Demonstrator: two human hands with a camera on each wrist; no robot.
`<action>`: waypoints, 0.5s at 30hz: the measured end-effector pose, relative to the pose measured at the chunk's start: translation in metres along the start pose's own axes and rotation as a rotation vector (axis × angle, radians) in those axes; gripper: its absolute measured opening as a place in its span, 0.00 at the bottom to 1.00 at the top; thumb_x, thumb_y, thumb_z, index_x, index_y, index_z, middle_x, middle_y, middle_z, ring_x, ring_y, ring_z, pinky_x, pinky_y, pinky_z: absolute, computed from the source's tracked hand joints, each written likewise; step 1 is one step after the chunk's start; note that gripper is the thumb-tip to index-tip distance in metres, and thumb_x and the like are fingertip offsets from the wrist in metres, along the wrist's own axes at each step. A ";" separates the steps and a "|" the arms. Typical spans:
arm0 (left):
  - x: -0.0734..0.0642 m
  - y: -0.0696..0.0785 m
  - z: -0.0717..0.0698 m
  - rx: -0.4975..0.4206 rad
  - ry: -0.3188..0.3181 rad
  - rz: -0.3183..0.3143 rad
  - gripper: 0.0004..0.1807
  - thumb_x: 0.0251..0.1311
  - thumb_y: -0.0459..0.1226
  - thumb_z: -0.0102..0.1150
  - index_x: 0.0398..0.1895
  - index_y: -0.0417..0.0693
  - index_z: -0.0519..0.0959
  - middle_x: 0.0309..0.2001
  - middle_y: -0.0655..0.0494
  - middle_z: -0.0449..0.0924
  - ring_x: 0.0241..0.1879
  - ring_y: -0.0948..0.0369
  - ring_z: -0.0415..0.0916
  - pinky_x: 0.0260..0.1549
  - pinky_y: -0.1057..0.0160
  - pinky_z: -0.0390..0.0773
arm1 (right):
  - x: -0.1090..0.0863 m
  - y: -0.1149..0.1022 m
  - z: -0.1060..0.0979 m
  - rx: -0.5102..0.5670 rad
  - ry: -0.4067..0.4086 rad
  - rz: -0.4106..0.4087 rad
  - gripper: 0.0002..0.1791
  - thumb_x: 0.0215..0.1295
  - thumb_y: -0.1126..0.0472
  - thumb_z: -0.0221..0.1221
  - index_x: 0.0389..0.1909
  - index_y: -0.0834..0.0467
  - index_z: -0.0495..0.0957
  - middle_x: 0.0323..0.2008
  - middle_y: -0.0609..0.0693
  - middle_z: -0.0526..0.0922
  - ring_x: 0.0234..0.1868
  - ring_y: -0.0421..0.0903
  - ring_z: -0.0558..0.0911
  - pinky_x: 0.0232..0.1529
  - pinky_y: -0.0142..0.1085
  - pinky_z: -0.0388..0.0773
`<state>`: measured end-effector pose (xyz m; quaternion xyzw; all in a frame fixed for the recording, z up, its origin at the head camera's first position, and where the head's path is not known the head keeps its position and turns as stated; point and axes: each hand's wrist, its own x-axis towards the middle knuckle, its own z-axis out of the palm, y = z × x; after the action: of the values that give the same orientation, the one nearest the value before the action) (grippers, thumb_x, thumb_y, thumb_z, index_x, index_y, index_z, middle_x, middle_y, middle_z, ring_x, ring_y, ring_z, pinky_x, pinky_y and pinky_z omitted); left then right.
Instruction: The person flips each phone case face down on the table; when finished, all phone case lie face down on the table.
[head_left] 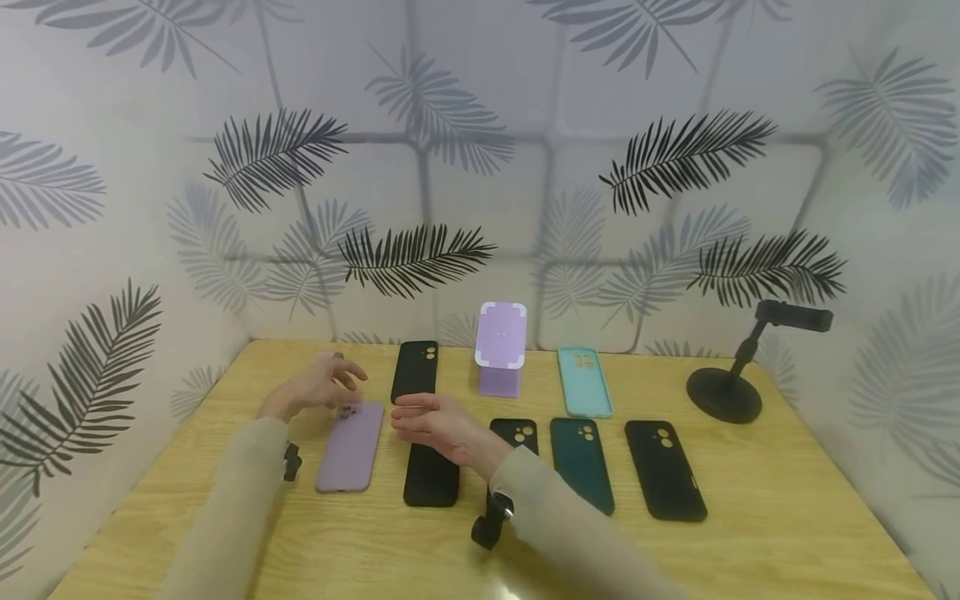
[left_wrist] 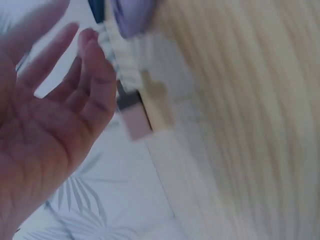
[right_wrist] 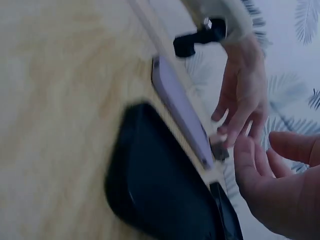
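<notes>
My left hand, fingers loosely bent and holding nothing, hovers at the far end of a lilac phone case with camera holes. Just beyond that hand lies a small pink and dark grey object, partly hidden in the head view. To the right, my right hand hangs over a black phone case with its fingers relaxed and nothing in them; it covers that case's far end. Another black phone case lies behind it. In the right wrist view, both hands show near each other above the lilac case.
A lilac phone stand stands at the back middle, beside a light blue case. Rightward lie a dark teal case and black cases, one partly behind my right arm. A black stand rises at the right.
</notes>
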<state>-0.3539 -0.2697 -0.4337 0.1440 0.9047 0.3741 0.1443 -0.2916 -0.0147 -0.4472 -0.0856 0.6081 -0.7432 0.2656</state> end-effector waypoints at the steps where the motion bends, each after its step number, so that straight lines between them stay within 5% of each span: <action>1: 0.001 0.003 0.001 -0.020 0.021 0.014 0.22 0.63 0.33 0.62 0.59 0.33 0.73 0.51 0.34 0.79 0.39 0.51 0.82 0.35 0.57 0.85 | 0.003 -0.002 -0.004 -0.019 0.006 -0.007 0.25 0.69 0.74 0.52 0.67 0.70 0.65 0.64 0.69 0.71 0.62 0.57 0.77 0.60 0.42 0.78; 6: 0.007 0.016 0.009 -0.146 0.044 0.001 0.20 0.66 0.31 0.57 0.59 0.31 0.73 0.53 0.33 0.79 0.48 0.46 0.81 0.45 0.54 0.85 | 0.016 -0.010 -0.022 -0.121 0.093 -0.024 0.24 0.69 0.72 0.54 0.65 0.69 0.69 0.61 0.66 0.75 0.57 0.55 0.79 0.43 0.30 0.80; 15: 0.021 0.032 0.023 -0.298 0.000 -0.085 0.22 0.68 0.28 0.51 0.64 0.29 0.68 0.61 0.30 0.72 0.56 0.45 0.77 0.54 0.53 0.81 | 0.030 -0.017 -0.045 -0.139 0.197 -0.035 0.26 0.65 0.77 0.53 0.65 0.67 0.70 0.64 0.65 0.73 0.66 0.57 0.73 0.64 0.43 0.75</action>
<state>-0.3596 -0.2257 -0.4292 0.0827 0.8445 0.4977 0.1799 -0.3423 0.0113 -0.4482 -0.0410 0.6797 -0.7085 0.1852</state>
